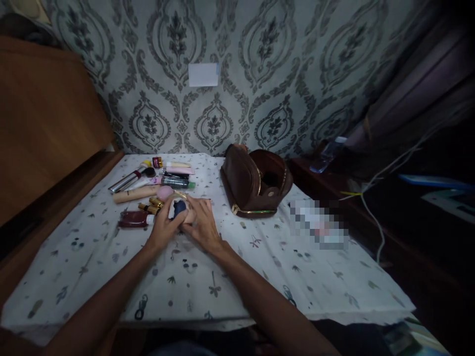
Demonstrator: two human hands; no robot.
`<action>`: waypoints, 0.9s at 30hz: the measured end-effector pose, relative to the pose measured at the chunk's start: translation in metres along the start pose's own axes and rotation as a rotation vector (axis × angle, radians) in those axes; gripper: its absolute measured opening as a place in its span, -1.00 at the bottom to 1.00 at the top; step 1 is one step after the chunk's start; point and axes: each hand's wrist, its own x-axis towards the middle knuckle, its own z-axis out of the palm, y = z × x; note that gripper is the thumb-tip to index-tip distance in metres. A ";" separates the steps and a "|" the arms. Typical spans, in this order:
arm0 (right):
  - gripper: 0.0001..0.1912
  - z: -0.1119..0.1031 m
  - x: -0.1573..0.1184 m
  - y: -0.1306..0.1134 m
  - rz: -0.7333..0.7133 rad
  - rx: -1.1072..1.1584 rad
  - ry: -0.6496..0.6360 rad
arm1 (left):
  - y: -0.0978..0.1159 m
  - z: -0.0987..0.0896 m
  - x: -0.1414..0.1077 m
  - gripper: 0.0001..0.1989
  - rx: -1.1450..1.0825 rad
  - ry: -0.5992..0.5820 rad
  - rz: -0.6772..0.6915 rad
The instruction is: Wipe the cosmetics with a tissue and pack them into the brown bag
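Observation:
Both my hands meet over the table, left of the middle. My left hand (pixel 166 225) and my right hand (pixel 204 225) are closed around a small rounded beige and dark-blue item (pixel 179 209); its exact kind is not clear. A pink makeup sponge (pixel 165 192) lies just beyond my left fingers. Gold-and-black lipstick-like tubes (pixel 149 208) and a dark red bottle (pixel 132 219) with a white cap lie left of that hand. Behind are a long beige tube (pixel 134 194), a dark tube (pixel 174 182) with a green end and a pink tube (pixel 180 170).
A brown toiletry bag (pixel 245 185) stands unzipped at the back, right of my hands. Silver tubes (pixel 128 181) and a small gold-and-red jar (pixel 158 162) lie back left. A patterned cloth (pixel 222 277) covers the table. At right are a clear bottle (pixel 328 154) and a white cable (pixel 380 230).

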 end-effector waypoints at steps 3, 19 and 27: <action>-0.38 -0.001 0.001 -0.001 0.010 0.038 -0.008 | 0.001 -0.003 0.002 -0.65 -0.025 0.031 -0.024; -0.30 0.013 -0.001 0.004 0.363 0.236 0.017 | 0.002 -0.009 -0.001 -0.65 0.401 0.022 0.275; -0.47 0.010 0.011 0.008 0.756 1.016 0.171 | 0.000 -0.005 -0.008 -0.55 0.383 -0.142 0.340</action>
